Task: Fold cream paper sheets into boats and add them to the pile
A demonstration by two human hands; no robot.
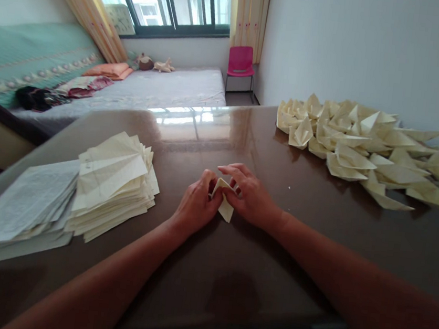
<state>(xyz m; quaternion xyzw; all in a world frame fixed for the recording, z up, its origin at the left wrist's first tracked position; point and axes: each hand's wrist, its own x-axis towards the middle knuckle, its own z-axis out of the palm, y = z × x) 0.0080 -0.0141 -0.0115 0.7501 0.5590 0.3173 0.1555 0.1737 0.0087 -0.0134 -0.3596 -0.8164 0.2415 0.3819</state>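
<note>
A small piece of folded cream paper (227, 211) is held between my two hands just above the brown table (174, 286). My left hand (199, 202) pinches its left side, thumb against the paper and fingers curled. From the other side my right hand (253, 197) grips it with the thumb and a finger, while its upper fingers stretch out over the top. The paper has a peaked top and a pointed lower corner; its middle is partly hidden by my thumbs.
Left of my hands lie a stack of cream paper sheets (112, 179) and printed sheets (20, 205). A large heap of folded paper boats (349, 137) covers the table's far right by the wall. Beyond are a bed (189, 84) and a pink chair (241, 61).
</note>
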